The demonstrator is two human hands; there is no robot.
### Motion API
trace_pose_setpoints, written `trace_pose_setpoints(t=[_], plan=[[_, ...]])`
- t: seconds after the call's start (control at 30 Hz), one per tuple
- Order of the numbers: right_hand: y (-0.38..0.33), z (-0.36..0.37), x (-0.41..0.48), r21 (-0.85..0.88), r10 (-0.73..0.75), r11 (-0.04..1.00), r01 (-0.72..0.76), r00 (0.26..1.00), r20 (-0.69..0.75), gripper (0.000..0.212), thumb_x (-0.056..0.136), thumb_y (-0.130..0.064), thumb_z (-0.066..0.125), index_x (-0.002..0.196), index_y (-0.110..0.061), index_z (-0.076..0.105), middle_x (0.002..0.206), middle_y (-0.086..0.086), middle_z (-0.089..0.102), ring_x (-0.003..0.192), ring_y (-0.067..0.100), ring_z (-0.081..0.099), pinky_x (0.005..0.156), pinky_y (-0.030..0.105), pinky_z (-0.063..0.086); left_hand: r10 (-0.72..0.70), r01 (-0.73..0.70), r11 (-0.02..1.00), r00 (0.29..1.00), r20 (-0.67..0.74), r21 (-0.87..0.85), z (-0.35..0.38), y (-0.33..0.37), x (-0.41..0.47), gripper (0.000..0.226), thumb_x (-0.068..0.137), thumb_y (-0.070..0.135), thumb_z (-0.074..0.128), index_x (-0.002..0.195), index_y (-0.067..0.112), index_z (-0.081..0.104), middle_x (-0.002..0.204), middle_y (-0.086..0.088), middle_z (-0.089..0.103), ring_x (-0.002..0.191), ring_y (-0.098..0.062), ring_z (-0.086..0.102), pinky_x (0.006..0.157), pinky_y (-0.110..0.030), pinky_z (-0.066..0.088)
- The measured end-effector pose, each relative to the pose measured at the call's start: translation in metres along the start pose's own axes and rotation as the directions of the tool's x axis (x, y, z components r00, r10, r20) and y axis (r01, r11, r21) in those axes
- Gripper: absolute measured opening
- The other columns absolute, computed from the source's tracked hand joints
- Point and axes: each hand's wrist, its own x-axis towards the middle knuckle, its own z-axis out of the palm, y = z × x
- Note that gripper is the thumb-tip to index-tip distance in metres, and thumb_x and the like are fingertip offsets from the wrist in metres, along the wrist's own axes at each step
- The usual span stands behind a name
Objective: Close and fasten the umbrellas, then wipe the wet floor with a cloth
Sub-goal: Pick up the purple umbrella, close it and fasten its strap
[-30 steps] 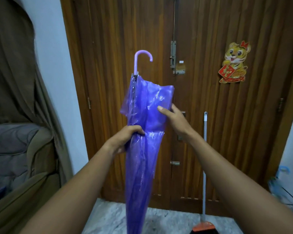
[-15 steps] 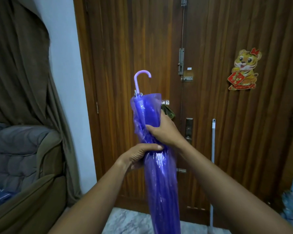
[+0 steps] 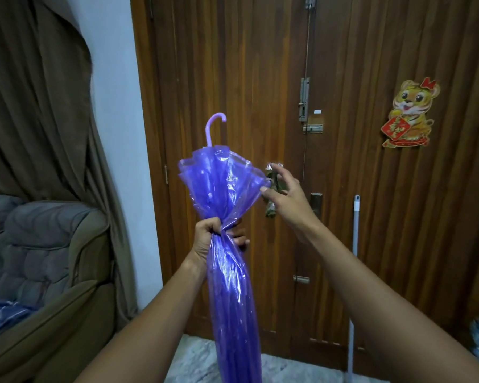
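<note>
Indoor entry area. Brown wooden double door (image 3: 233,78) fills centre and right of frame, with a metal slide bolt (image 3: 304,98) at the seam and a tiger sticker (image 3: 409,111) at upper right. Pale wall (image 3: 114,78) strip left of the door, brown curtain (image 3: 39,92) at upper left. Olive armchair (image 3: 44,244) at lower left, something blue (image 3: 0,313) on its seat, too blurred to name. Light marbled floor (image 3: 194,360) at bottom centre. White pole (image 3: 354,258) leans upright against the door at lower right.

Purple see-through umbrella (image 3: 233,299) in centre frame, held upright in the air, hooked handle (image 3: 213,128) on top, lower end cut off by the bottom edge.

Left hand (image 3: 208,239) grips it about mid-length, fingers curled tight round the gathered plastic. Below the fist the canopy is bunched narrow. Above the fist it flares loose like a fan.

Right hand (image 3: 285,194) is at the right edge of the flared part, fingers spread and fairly straight, thumb and forefinger apart. Thumb tip is at the canopy rim, where a small purple tab (image 3: 267,180) sits between thumb and forefinger. Cannot tell if any finger actually touches the tab. The hand partly hides a dark item (image 3: 271,212) hanging on the door.
</note>
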Motion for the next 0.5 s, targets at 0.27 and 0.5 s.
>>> trace_pose_setpoints(t=[0.27, 0.5], plan=[[0.007, 0.003, 0.011, -0.049, 0.003, 0.999, -0.003, 1.000, 0.001, 0.034, 0.096, -0.002, 0.054, 0.125, -0.014, 0.067, 0.111, -0.002, 0.071, 0.101, 0.010, 0.063, 0.088, 0.026, 0.050, -0.037, 0.041, 0.998, 0.995, 0.094, -0.038, 0.001, -0.003, -0.007, 0.043, 0.068, 0.031, 0.082, 0.098, 0.013, 0.057, 0.051, 0.003, 0.045, 0.047, -0.013, 0.052, 0.070, -0.030, 0.055], [0.013, -0.014, 0.012, -0.220, -0.040, 0.975, -0.021, 0.962, -0.269, 0.008, 0.085, -0.025, 0.073, 0.080, -0.026, 0.079, 0.076, -0.010, 0.075, 0.075, 0.009, 0.068, 0.072, 0.028, 0.053, 0.075, -0.074, 0.997, 0.990, -0.123, 0.013, -0.012, 0.006, -0.007, 0.053, 0.056, 0.015, 0.089, 0.092, 0.018, 0.050, 0.048, 0.005, 0.039, 0.039, -0.010, 0.045, 0.059, -0.026, 0.052]])
